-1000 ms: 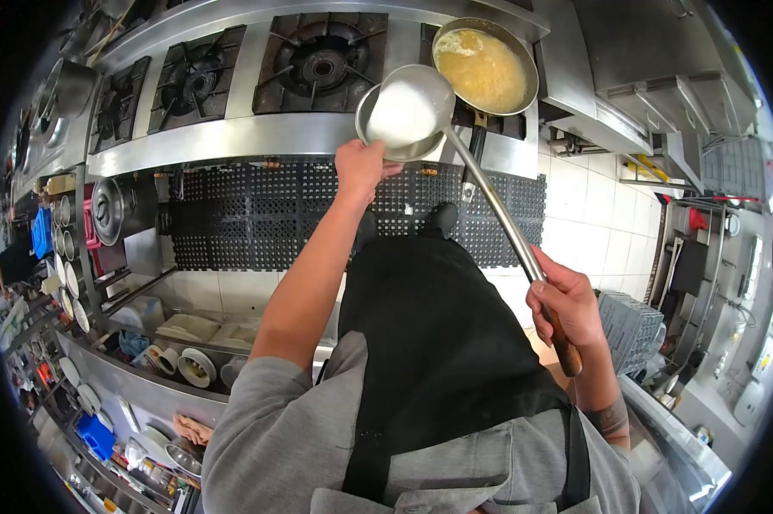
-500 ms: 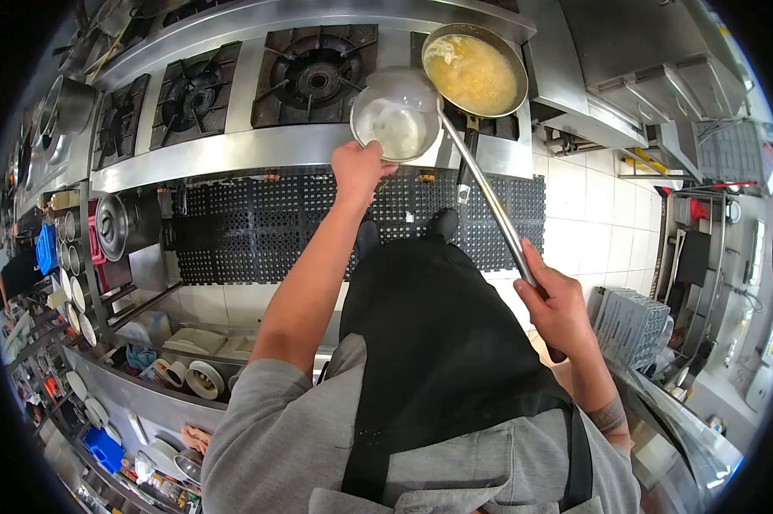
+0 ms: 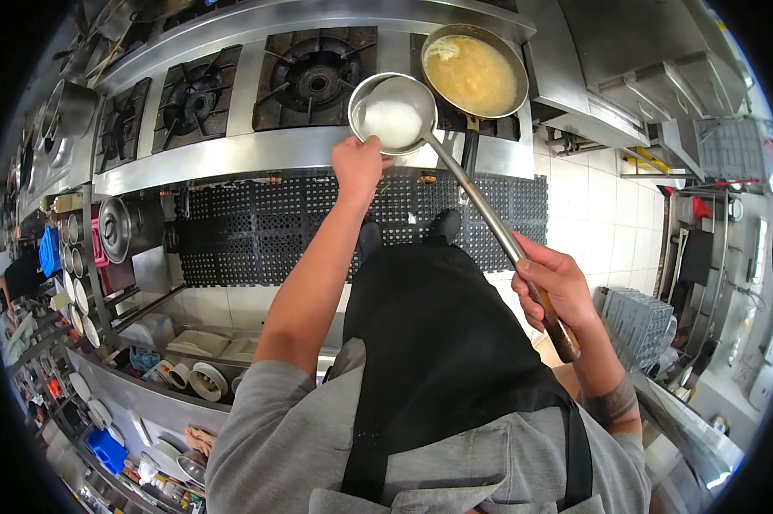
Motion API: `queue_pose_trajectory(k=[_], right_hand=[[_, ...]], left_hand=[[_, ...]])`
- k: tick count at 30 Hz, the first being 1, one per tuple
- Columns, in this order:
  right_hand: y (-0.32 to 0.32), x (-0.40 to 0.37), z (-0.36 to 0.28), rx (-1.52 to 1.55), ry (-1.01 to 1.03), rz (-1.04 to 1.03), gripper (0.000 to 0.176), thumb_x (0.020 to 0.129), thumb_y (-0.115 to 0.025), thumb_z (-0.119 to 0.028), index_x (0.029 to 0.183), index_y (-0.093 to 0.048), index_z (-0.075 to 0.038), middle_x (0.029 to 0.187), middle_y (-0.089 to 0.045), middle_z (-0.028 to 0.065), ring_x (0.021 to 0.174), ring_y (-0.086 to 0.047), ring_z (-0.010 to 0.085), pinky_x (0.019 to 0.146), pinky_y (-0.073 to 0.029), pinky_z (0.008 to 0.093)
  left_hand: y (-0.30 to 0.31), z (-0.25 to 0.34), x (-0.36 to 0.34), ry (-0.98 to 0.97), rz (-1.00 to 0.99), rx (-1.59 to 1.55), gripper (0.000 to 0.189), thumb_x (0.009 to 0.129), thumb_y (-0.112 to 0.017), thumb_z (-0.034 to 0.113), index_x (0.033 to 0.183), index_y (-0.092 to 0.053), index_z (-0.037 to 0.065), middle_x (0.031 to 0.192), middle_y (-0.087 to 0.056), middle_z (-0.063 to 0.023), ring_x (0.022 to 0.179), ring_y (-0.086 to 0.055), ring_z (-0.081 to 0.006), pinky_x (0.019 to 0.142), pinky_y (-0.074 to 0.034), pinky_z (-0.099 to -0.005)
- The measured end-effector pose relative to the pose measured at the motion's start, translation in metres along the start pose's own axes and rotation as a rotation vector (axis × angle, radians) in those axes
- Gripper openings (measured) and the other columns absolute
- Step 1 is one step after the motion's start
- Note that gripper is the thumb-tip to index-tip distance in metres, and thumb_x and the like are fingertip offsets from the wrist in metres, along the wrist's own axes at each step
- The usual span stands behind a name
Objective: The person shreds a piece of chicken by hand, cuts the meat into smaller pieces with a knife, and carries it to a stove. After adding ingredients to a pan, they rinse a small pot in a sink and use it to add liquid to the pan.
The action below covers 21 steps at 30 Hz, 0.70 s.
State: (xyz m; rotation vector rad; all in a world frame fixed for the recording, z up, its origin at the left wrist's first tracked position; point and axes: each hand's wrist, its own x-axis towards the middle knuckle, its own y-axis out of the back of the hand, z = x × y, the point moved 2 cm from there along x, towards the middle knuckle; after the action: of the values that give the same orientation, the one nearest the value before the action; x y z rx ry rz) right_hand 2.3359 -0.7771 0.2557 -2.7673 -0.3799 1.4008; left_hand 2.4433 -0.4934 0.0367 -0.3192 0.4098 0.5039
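My left hand (image 3: 359, 169) is closed on the near rim of a round metal bowl (image 3: 356, 120), held over the front edge of the stove. My right hand (image 3: 554, 285) grips a long-handled ladle (image 3: 484, 203) near its wooden end. The ladle's cup sits within the bowl's opening, with whitish liquid (image 3: 392, 125) showing in it. Whether the cup touches the bowl's bottom cannot be made out. Just right of the bowl, a frying pan (image 3: 520, 101) stands on a burner and holds yellowish liquid with a pale, frothy patch at its upper left.
Left of the pan are several burners with black grates (image 3: 316, 79). A black perforated mat (image 3: 275, 227) covers the floor underfoot. A lidded pot (image 3: 115, 230) stands at the left, and a counter with dishes (image 3: 206, 379) lies behind me. Grey racks (image 3: 635, 319) are at the right.
The ladle's cup has gone from a tilted position above the bowl's far side down into its opening. My right hand has turned, and more of the wooden handle shows.
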Motion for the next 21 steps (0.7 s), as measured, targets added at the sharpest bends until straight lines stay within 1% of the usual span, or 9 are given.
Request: queue_pose_trajectory(k=[3, 5, 9, 11, 15, 18, 20, 21], right_hand=[[0.005, -0.009, 0.001, 0.087, -0.004, -0.019, 0.055, 0.106, -0.055, -0.009, 0.160, -0.043, -0.007, 0.076, -0.058, 0.0048, 0.046, -0.051, 0.0110, 0.038, -0.044, 0.0272], [0.010, -0.013, 0.001, 0.224, -0.006, -0.010, 0.052, 0.108, -0.051, -0.008, 0.160, -0.044, -0.009, 0.077, -0.057, 0.0090, 0.042, -0.049, 0.0117, 0.033, -0.041, 0.0274], [0.013, -0.021, -0.007, 0.221, 0.020, 0.028, 0.051, 0.108, -0.050, -0.007, 0.159, -0.045, -0.008, 0.076, -0.057, 0.0101, 0.041, -0.049, 0.0118, 0.032, -0.040, 0.0271], [0.017, -0.022, -0.011, 0.211, 0.071, -0.005, 0.054, 0.106, -0.054, -0.009, 0.159, -0.043, -0.005, 0.076, -0.058, 0.0075, 0.044, -0.051, 0.0116, 0.035, -0.043, 0.0279], [0.027, -0.023, -0.019, 0.199, 0.119, 0.015, 0.053, 0.106, -0.054, -0.009, 0.159, -0.044, -0.004, 0.076, -0.058, 0.0076, 0.044, -0.052, 0.0116, 0.035, -0.043, 0.0276], [0.039, -0.022, -0.027, 0.257, 0.154, -0.012, 0.051, 0.107, -0.054, -0.009, 0.157, -0.045, -0.003, 0.076, -0.059, 0.0081, 0.043, -0.051, 0.0116, 0.034, -0.042, 0.0276], [0.050, -0.019, -0.030, 0.390, 0.183, -0.062, 0.048, 0.108, -0.054, -0.011, 0.154, -0.047, -0.002, 0.076, -0.059, 0.0090, 0.042, -0.050, 0.0114, 0.032, -0.041, 0.0275], [0.054, -0.017, -0.032, 0.420, 0.190, -0.060, 0.046, 0.108, -0.054, -0.013, 0.153, -0.048, -0.003, 0.076, -0.060, 0.0099, 0.042, -0.050, 0.0114, 0.031, -0.039, 0.0271]], left_hand=[[-0.001, 0.011, -0.002, 0.053, -0.011, 0.027, 0.019, 0.093, -0.059, 0.001, 0.098, -0.064, -0.016, 0.089, -0.071, -0.0203, 0.072, -0.075, -0.0240, 0.064, -0.066, -0.0333], [-0.006, 0.015, -0.002, 0.014, -0.053, -0.052, 0.013, 0.093, -0.058, -0.002, 0.091, -0.057, -0.015, 0.091, -0.068, -0.0245, 0.075, -0.076, -0.0312, 0.069, -0.069, -0.0383], [-0.013, 0.021, 0.001, 0.031, -0.066, -0.030, 0.014, 0.092, -0.058, -0.001, 0.091, -0.056, -0.015, 0.091, -0.068, -0.0249, 0.075, -0.075, -0.0318, 0.071, -0.069, -0.0388], [-0.019, 0.023, 0.004, 0.034, -0.061, -0.058, 0.015, 0.092, -0.058, -0.001, 0.089, -0.056, -0.015, 0.092, -0.068, -0.0258, 0.076, -0.076, -0.0333, 0.072, -0.069, -0.0385], [-0.030, 0.027, 0.011, 0.028, -0.068, -0.069, 0.016, 0.091, -0.058, -0.001, 0.088, -0.055, -0.016, 0.093, -0.067, -0.0263, 0.077, -0.075, -0.0348, 0.072, -0.069, -0.0397], [-0.042, 0.034, 0.014, 0.025, -0.091, -0.095, 0.015, 0.091, -0.058, -0.001, 0.088, -0.055, -0.015, 0.093, -0.066, -0.0260, 0.079, -0.075, -0.0364, 0.073, -0.069, -0.0423], [-0.051, 0.039, 0.015, 0.038, -0.105, -0.082, 0.013, 0.091, -0.057, -0.001, 0.087, -0.054, -0.013, 0.094, -0.066, -0.0265, 0.081, -0.075, -0.0380, 0.074, -0.069, -0.0445], [-0.055, 0.041, 0.014, 0.031, -0.110, -0.081, 0.013, 0.091, -0.057, -0.001, 0.087, -0.054, -0.013, 0.094, -0.066, -0.0265, 0.081, -0.075, -0.0380, 0.074, -0.069, -0.0445]])
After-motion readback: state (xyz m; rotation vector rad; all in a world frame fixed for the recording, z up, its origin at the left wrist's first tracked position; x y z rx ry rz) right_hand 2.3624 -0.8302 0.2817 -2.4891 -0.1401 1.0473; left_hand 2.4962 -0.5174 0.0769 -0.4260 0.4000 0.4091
